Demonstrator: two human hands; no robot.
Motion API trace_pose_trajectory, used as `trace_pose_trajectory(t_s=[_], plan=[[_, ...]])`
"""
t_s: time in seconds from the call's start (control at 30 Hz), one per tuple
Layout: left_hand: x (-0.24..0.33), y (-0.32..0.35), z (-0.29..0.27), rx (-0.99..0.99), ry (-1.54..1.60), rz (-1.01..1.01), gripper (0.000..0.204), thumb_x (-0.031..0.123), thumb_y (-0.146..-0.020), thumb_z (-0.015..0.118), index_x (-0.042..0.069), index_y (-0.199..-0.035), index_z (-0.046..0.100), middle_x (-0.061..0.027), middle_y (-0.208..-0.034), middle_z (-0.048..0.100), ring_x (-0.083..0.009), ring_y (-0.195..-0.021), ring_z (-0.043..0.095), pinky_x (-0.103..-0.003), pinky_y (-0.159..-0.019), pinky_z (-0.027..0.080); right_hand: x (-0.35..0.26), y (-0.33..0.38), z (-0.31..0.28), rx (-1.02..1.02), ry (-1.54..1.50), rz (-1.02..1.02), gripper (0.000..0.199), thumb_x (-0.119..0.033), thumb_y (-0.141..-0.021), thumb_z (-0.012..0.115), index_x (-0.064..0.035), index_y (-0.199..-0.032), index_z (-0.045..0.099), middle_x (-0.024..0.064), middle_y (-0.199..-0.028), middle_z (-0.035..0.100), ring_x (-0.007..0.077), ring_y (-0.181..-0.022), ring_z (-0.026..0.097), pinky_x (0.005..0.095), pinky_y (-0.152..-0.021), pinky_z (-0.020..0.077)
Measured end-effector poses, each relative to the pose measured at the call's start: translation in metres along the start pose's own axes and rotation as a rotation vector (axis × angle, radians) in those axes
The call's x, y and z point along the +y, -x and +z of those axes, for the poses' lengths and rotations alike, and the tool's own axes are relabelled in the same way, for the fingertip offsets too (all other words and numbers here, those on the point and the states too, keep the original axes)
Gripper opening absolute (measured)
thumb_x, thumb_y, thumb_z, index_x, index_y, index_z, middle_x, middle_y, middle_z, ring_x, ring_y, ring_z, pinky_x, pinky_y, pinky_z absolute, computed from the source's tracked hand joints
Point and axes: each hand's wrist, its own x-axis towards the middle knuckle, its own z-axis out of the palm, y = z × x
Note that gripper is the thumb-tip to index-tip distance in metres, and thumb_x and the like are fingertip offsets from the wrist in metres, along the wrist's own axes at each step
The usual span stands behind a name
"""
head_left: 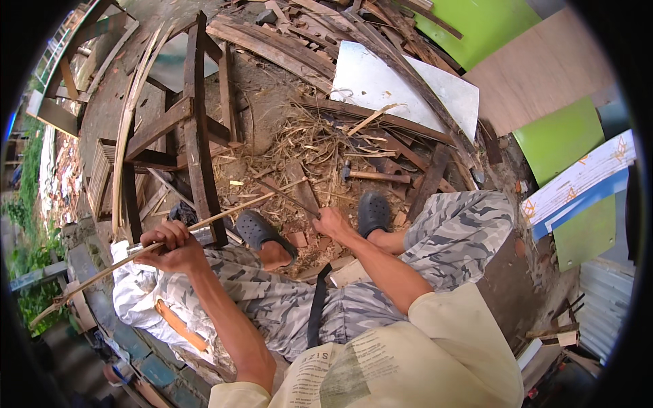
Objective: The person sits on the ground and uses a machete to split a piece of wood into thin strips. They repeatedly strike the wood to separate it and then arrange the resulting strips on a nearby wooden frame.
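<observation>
My left hand [173, 248] is closed around a long, thin tan strip [231, 215] that looks like bamboo or cane. The strip runs from the lower left, through my fist, to a point above the litter between my feet. In my right hand [331, 226] is a slim dark blade [289, 197], probably a knife; the fingers hide its handle. Its far end slants up and left and crosses the strip in this view; I cannot tell whether they touch. A flat wooden board [301, 185] lies near the strip's far end. Tan shavings [309, 139] are heaped beyond it.
A dark wooden frame [197, 122] stands ahead on the left. A hammer [377, 177] lies beyond my right shoe [373, 211]. Scrap planks [279, 51] and a white sheet [401, 88] lie further off. Green panels [561, 139] are at right, a block wall [132, 343] at left.
</observation>
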Motion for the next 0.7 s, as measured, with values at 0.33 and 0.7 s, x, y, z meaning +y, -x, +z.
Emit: trace_pose_trajectory(t_s=[0.33, 0.7], plan=[[0.0, -0.009, -0.01, -0.018, 0.015, 0.035, 0.067, 0.073, -0.097, 0.034, 0.011, -0.077, 0.051, 0.0032, -0.054, 0.025, -0.0102, -0.045, 0.024, -0.026, -0.042, 0.022, -0.074, 0.021, -0.017, 0.034, 0.074, -0.252, 0.032, -0.029, -0.083, 0.066, -0.0002, -0.093, 0.072, 0.0287, -0.079, 0.067, 0.0442, -0.078, 0.069, 0.0504, -0.072, 0.0553], [-0.004, -0.009, -0.006, -0.119, 0.061, 0.035, 0.069, 0.072, -0.098, 0.034, 0.01, -0.076, 0.052, 0.0025, -0.053, 0.029, -0.0097, -0.043, 0.025, -0.025, -0.041, 0.024, -0.021, 0.007, -0.019, 0.05, 0.047, -0.032, 0.032, -0.028, -0.081, 0.065, 0.0018, -0.089, 0.071, 0.0316, -0.08, 0.066, 0.0458, -0.079, 0.069, 0.051, -0.076, 0.0547]])
